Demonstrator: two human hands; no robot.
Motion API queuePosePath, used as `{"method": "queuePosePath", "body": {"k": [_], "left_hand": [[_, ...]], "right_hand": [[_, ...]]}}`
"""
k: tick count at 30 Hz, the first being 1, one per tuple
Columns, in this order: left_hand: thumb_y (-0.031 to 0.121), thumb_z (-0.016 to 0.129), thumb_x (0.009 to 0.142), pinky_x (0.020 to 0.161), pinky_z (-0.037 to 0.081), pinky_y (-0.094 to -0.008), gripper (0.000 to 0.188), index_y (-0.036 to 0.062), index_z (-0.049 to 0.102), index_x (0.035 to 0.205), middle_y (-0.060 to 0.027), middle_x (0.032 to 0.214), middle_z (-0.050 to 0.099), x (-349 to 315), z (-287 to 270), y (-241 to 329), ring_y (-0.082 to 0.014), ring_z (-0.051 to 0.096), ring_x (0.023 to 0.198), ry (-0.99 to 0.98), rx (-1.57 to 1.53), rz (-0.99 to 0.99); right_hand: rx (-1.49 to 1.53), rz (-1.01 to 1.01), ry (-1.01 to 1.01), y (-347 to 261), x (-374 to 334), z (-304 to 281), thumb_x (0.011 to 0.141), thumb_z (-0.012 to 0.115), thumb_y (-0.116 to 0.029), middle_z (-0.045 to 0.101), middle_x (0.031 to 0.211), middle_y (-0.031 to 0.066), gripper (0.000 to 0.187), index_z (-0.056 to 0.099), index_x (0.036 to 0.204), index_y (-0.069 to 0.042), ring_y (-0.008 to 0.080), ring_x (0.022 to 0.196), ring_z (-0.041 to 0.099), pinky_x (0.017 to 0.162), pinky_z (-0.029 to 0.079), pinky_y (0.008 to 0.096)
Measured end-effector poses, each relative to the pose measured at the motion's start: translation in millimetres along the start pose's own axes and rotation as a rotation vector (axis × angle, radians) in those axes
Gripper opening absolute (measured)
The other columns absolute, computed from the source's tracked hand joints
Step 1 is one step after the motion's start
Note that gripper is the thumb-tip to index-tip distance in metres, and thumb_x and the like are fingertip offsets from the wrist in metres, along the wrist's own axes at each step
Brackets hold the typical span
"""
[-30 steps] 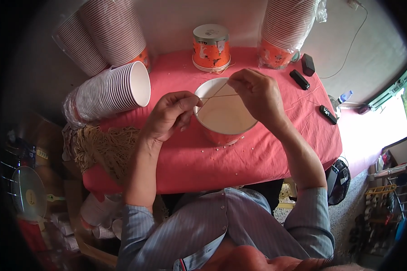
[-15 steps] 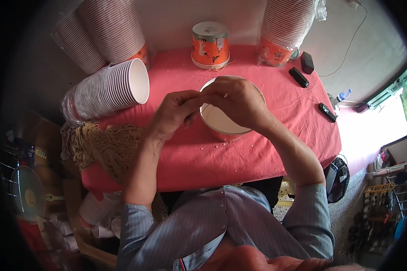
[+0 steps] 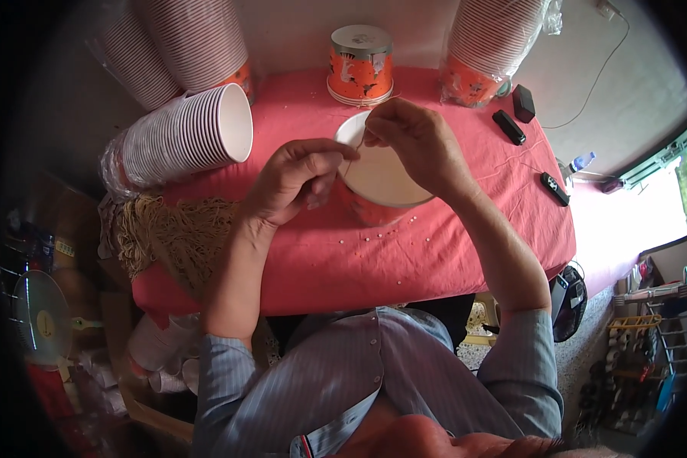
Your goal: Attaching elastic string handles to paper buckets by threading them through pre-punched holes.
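An orange paper bucket (image 3: pixel 379 183) with a white inside stands on the red tablecloth (image 3: pixel 336 267) before me. My left hand (image 3: pixel 294 179) pinches the near end of a thin beige string at the bucket's left rim. My right hand (image 3: pixel 416 141) pinches the string's other end over the far rim. The string (image 3: pixel 353 149) runs between the two hands. Most of the bucket's left and right walls are hidden by my hands.
A sideways stack of white cups (image 3: pixel 179 137) lies at the left. Tall cup stacks (image 3: pixel 179 42) stand at the back left and back right (image 3: pixel 496 46). A lidded orange bucket (image 3: pixel 360 65) stands behind. A bundle of beige string (image 3: pixel 172 233) hangs off the left edge. Black remotes (image 3: pixel 509 127) lie at the right.
My right hand has pulled from the bucket's right rim in toward its far left rim, closer to my left hand. The left hand has stayed at the left rim.
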State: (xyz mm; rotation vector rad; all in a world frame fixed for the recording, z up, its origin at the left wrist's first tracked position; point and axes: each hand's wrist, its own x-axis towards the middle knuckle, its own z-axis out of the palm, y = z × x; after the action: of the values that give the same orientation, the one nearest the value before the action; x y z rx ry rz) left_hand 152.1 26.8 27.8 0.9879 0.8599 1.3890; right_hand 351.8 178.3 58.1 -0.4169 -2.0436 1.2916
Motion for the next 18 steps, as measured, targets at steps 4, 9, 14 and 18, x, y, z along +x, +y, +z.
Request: {"method": "queuePosePath", "body": {"k": [4,9,14,18], "left_hand": [[0.017,0.056,0.109,0.048,0.038,-0.0228,0.036,-0.0001,0.072,0.136,0.0055,0.066,0.045,4.6,9.9,5.6,-0.0044,0.04,0.053,0.147,-0.076,0.04],[0.015,0.059,0.11,0.05,0.036,-0.0227,0.034,0.0018,0.072,0.138,0.0072,0.068,0.049,3.7,19.0,1.4,-0.0016,0.042,0.056,0.136,0.292,0.04],[0.015,0.065,0.11,0.051,0.033,-0.0209,0.027,0.0014,0.075,0.131,0.0092,0.071,0.053,4.6,27.6,-3.8,0.0002,0.043,0.059,0.142,0.465,0.018],[0.016,0.067,0.11,0.051,0.033,-0.0212,0.023,0.0012,0.077,0.123,0.0083,0.071,0.055,7.9,22.9,-10.0,0.0001,0.043,0.059,0.139,0.441,0.085]], "right_hand": [[-0.248,-0.111,-0.056,-7.5,-14.3,-3.8,0.1,0.07,-0.01,0.076,0.094,0.0117,0.009,0.075,0.105,-0.005,0.0271,0.088,0.076,0.08,0.06,0.0391],[-0.395,-0.327,-0.133,-18.8,-17.8,3.3,0.097,0.074,-0.015,0.075,0.095,0.0115,0.012,0.078,0.104,-0.007,0.0323,0.088,0.075,0.079,0.06,0.0431],[-0.306,-0.212,-0.117,-10.2,-5.3,4.9,0.096,0.077,-0.011,0.072,0.095,0.0071,0.013,0.08,0.106,-0.004,0.0184,0.087,0.073,0.079,0.058,0.0333],[-0.156,-0.045,-0.105,-0.7,-1.3,4.6,0.1,0.07,-0.016,0.077,0.092,0.0099,0.015,0.08,0.105,-0.006,0.0211,0.086,0.076,0.08,0.059,0.0363]]}}
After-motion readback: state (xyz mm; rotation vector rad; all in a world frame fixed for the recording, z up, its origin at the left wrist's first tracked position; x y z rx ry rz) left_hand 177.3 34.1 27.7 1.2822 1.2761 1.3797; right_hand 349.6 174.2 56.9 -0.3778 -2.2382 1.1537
